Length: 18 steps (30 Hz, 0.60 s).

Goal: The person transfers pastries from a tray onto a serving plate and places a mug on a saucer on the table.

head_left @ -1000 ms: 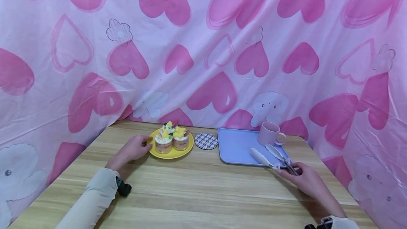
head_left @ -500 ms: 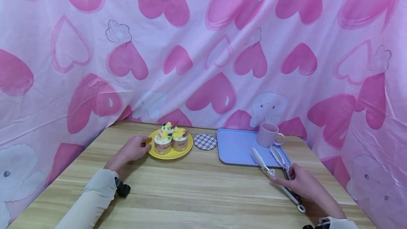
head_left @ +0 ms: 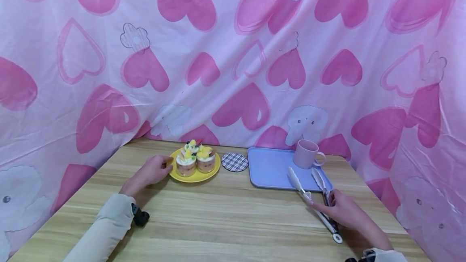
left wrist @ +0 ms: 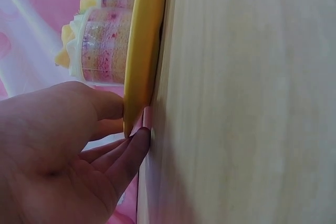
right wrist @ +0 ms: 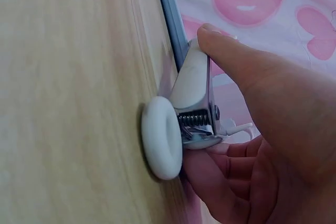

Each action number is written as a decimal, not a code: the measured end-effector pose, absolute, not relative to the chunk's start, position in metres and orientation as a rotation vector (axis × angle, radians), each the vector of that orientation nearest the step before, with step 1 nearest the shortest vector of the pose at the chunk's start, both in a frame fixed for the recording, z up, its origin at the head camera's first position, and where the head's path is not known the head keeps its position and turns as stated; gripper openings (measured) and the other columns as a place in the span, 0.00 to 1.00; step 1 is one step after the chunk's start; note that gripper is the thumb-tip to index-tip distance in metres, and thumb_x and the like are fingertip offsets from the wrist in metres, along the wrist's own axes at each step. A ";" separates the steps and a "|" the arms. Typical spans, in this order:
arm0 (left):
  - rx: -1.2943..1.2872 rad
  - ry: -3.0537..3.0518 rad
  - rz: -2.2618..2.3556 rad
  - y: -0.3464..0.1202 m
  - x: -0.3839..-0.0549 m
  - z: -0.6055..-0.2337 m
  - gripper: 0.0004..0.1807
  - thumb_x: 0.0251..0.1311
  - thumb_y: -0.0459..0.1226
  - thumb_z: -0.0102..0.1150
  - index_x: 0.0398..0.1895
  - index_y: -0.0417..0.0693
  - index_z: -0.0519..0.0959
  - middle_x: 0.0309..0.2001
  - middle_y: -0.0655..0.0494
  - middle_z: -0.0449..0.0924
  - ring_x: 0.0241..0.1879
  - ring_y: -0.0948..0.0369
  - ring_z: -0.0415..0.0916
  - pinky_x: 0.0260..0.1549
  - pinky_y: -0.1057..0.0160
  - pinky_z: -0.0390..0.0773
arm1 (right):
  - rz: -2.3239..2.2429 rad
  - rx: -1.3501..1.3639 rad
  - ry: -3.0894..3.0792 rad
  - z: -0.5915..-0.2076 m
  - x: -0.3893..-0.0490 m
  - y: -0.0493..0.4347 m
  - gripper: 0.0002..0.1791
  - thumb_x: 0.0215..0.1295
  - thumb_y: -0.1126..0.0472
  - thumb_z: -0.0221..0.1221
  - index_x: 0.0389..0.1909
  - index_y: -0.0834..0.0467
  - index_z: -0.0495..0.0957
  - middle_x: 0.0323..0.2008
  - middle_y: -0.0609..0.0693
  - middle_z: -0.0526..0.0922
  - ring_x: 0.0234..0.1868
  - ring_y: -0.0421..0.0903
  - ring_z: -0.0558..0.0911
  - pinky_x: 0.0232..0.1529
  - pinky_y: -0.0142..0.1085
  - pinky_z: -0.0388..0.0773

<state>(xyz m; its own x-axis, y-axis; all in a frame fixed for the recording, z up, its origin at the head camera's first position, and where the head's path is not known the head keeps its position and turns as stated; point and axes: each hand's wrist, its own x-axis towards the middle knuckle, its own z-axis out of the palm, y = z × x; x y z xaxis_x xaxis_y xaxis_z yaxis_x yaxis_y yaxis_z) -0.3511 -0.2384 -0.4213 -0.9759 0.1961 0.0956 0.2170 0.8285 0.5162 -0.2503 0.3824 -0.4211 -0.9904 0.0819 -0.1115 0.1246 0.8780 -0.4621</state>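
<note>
At the left, my left hand pinches the rim of a yellow plate, thumb and fingers on either side of the edge in the left wrist view. Three clear dessert cups, topped with cream and yellow fruit, stand on the plate. On the right, my right hand grips a pair of tongs between thumb and fingers. Their white tips are spread apart over the blue tray. A white ring at the handle end is close to the tabletop in the right wrist view.
A pink mug stands on the tray's back right part. Between plate and tray lies a round checked coaster. A pink heart-patterned cloth hangs along the back and sides of the wooden table.
My right hand has turned the tongs so that their ring end now points toward the table's front, and has lowered slightly. The left hand and the plate have stayed in place.
</note>
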 end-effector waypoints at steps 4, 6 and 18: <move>-0.339 -2.949 -0.825 -0.237 -0.350 -0.421 0.26 0.76 0.34 0.58 0.71 0.25 0.74 0.68 0.28 0.78 0.68 0.37 0.78 0.67 0.37 0.79 | -0.752 0.155 2.956 -0.420 -0.248 0.382 0.42 0.62 0.25 0.68 0.46 0.60 0.70 0.28 0.52 0.73 0.25 0.48 0.76 0.21 0.37 0.78; -0.353 -2.932 -0.808 -0.237 -0.350 -0.420 0.26 0.75 0.33 0.57 0.70 0.23 0.74 0.67 0.26 0.78 0.67 0.36 0.78 0.66 0.36 0.80 | -0.763 0.148 2.950 -0.419 -0.248 0.383 0.41 0.63 0.26 0.67 0.46 0.61 0.70 0.29 0.52 0.73 0.26 0.48 0.76 0.22 0.38 0.79; -0.267 -2.705 -0.850 -0.244 -0.350 -0.398 0.27 0.72 0.31 0.53 0.72 0.27 0.73 0.68 0.25 0.77 0.69 0.32 0.75 0.67 0.31 0.77 | -0.749 0.171 2.993 -0.405 -0.260 0.397 0.57 0.74 0.22 0.51 0.70 0.74 0.59 0.43 0.62 0.82 0.42 0.52 0.82 0.41 0.44 0.81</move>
